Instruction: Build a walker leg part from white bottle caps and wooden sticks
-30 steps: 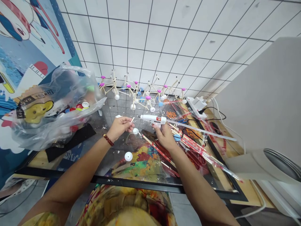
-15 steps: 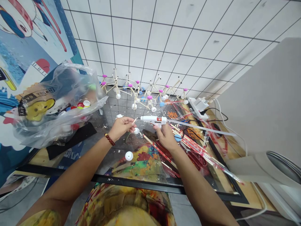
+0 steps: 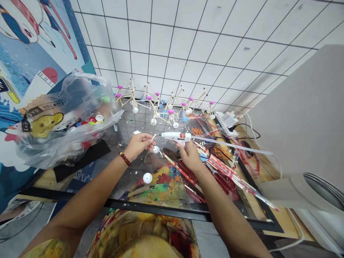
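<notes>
Between thumb and fingers, my left hand (image 3: 141, 145) pinches a short thin wooden stick (image 3: 154, 137), its tip pointing up and to the right. My right hand (image 3: 190, 154) is closed around the handle of a white glue gun (image 3: 172, 135), with a long clear glue stick (image 3: 231, 144) poking out of its back. The nozzle is just right of the wooden stick's tip, with a small gap showing. One white wheel (image 3: 156, 149) lies under my left fingertips; another white wheel (image 3: 147, 178) rests nearer to me on the glossy tabletop (image 3: 126, 186).
Small stick frames (image 3: 161, 107) with white, blue and magenta wheels line the tiled wall. A plastic bag (image 3: 67, 122) of coloured caps sits left. Bundled sticks (image 3: 223, 168), red-handled scissors (image 3: 228, 184) and a power strip (image 3: 227, 122) with cables are on the right.
The glue gun has shifted very slightly right, widening the gap between its nozzle and the stick's tip. My left hand has hardly moved and keeps its pinch.
</notes>
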`<state>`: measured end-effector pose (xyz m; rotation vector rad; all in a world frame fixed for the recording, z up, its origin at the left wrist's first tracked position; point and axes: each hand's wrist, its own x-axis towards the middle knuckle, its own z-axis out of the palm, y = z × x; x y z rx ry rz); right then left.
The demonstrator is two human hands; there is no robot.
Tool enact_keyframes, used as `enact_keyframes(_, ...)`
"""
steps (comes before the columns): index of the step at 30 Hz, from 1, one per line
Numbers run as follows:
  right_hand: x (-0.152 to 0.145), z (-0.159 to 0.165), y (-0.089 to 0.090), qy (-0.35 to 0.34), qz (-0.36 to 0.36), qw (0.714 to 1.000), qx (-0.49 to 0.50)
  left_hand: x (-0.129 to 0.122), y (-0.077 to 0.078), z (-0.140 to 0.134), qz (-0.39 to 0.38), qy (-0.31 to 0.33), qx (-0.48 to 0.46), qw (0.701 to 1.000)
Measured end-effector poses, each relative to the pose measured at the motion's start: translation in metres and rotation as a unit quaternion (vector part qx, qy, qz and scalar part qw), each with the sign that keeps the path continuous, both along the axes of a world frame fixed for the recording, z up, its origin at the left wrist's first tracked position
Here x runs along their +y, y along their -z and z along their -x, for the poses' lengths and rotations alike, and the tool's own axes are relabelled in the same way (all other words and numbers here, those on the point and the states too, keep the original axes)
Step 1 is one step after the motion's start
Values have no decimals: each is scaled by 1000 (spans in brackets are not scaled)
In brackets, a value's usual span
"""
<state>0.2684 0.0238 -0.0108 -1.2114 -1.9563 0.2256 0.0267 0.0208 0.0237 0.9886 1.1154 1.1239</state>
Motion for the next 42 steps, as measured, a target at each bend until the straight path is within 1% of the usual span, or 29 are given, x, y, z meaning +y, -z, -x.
enact_keyframes(11,0,1,-1,-4,5,1000,-2,-1,2,0,-4,10,4,1000)
enact_keyframes(23,0,1,0,-8,-3,1000,4,-1,1,0,-17,3,2,1000)
enact_keyframes(26,2,1,2,0,-12,1000,7,2,-2,7,-32,-19,1,999)
enact_keyframes(30,3,0,5,27,-18,999,18,10,-10,26,-68,-90,0,994)
enact_keyframes(32,3,1,6,31,-17,999,23,13,-14,33,-76,-111,6,991)
enact_keyframes(33,2,2,6,29,-16,999,25,13,-14,34,-71,-111,11,991)
enact_keyframes(35,1,4,7,22,-14,999,29,12,-13,31,-48,-88,25,995)
enact_keyframes(39,0,5,7,21,-18,999,34,3,-3,9,2,-27,42,999)
enact_keyframes(42,1,1,7,35,-14,998,40,-3,2,-5,24,-1,47,999)
